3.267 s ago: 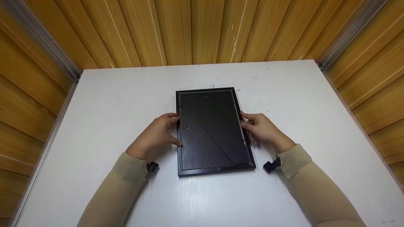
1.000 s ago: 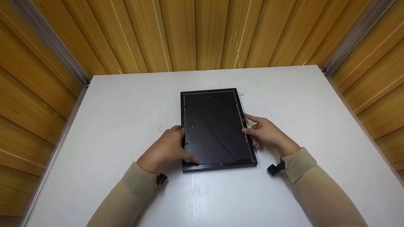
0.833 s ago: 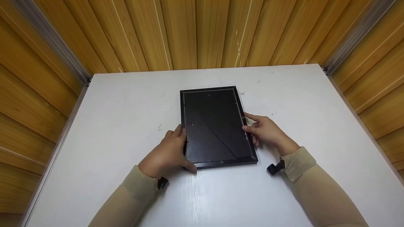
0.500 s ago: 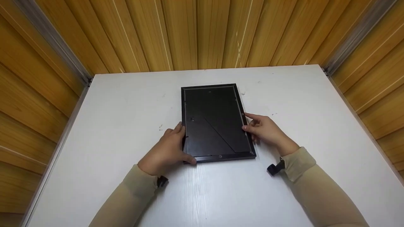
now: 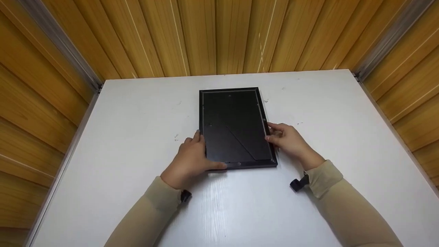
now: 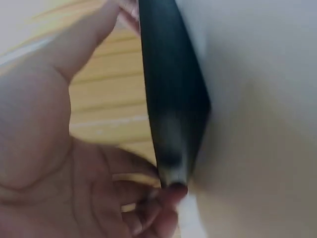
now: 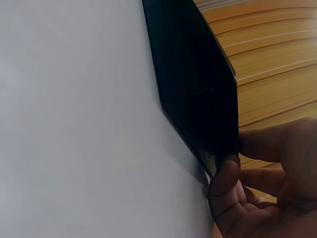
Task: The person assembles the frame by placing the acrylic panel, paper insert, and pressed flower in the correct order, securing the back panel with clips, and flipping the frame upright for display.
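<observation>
A black picture frame (image 5: 233, 127) lies back side up on the white table, its backing board and folded easel leg facing me. My left hand (image 5: 192, 156) grips its near left corner, thumb along the near edge and fingers at the left side. On the right side, my right hand (image 5: 289, 142) pinches the rim, thumb over the edge and the other fingers curled beside it. The left wrist view shows fingertips (image 6: 171, 196) right at the dark frame edge (image 6: 171, 84). In the right wrist view, thumb and fingers close on the frame's rim. The front is hidden.
The white tabletop (image 5: 137, 113) spreads around the frame, with small marks on its surface. Wood-patterned panels (image 5: 199, 37) stand behind it and at both sides. A small black device (image 5: 298, 184) sits at the right cuff.
The picture frame has slid away from me across the table. My left hand has moved from the middle of its left side to the near left corner; the right hand stays at the right edge.
</observation>
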